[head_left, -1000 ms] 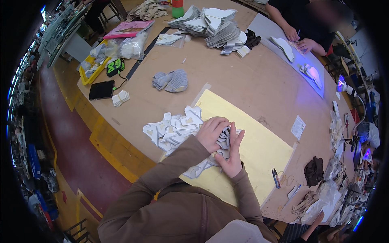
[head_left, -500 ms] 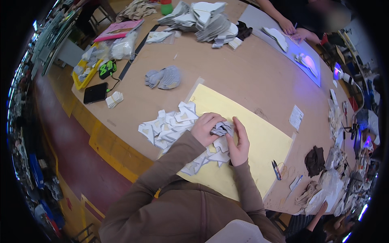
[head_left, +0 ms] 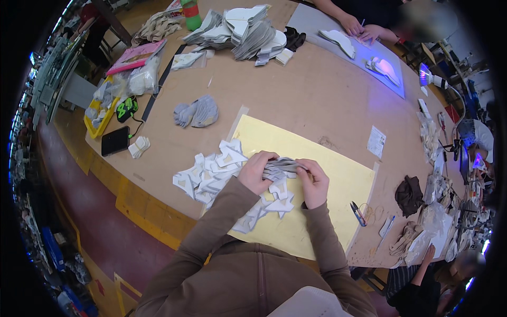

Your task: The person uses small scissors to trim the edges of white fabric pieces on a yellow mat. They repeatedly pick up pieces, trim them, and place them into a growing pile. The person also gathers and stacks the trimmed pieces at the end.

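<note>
A small stack of grey cut fabric pieces is held between my two hands above the yellow sheet. My left hand wraps round the stack's left end. At the other end, the thumb and fingers of my right hand pinch its edge. White pieces with grey edges lie in a loose heap beside my left hand. More such pieces spread under the wrists on the sheet. A bundle of grey pieces rests farther off, to the left.
Tall stacks of white and grey pieces stand at the far side. A phone and a yellow basket are at left. Snips and a dark cloth lie right. Across the table, a co-worker's hands work near a lit lamp.
The grey stack has turned and fans out flatter between my hands. My right fingers, apart beside it before, now pinch its right end. The whole view has shifted slightly.
</note>
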The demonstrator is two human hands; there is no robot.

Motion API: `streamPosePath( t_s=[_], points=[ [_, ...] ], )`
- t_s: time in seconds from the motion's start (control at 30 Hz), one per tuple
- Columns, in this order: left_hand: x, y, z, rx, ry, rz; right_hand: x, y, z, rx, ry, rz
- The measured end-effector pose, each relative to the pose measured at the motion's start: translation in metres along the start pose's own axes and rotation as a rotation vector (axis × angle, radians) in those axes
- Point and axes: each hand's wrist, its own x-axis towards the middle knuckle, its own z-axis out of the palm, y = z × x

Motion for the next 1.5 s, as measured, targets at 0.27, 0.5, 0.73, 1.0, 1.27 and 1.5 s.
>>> streamPosePath(
  t_s=[0.27, 0.5, 0.73, 1.0, 1.27, 1.5],
  points=[
    [0.000, 0.000, -0.003, -0.009, -0.010, 0.013, -0.005, -0.010, 0.016, -0.197, -0.118, -0.166],
    [0.000, 0.005, -0.002, -0.016, 0.005, 0.080, -0.006, -0.025, 0.017, -0.304, -0.063, -0.296],
    [-0.001, 0.001, 0.000, 0.097, -0.073, 0.118, 0.002, -0.024, 0.024, -0.344, 0.104, -0.391],
    [0.000, -0.002, 0.000, 0.059, -0.088, 0.091, 0.006, -0.022, -0.001, -0.076, 0.291, -0.163],
    [-0.001, 0.000, 0.000, 0.031, -0.026, 0.063, 0.012, -0.013, -0.023, 0.003, 0.491, -0.127],
    [0.001, 0.005, -0.001, 0.061, -0.034, 0.090, 0.013, 0.005, -0.034, -0.042, 0.179, -0.028]
  ],
)
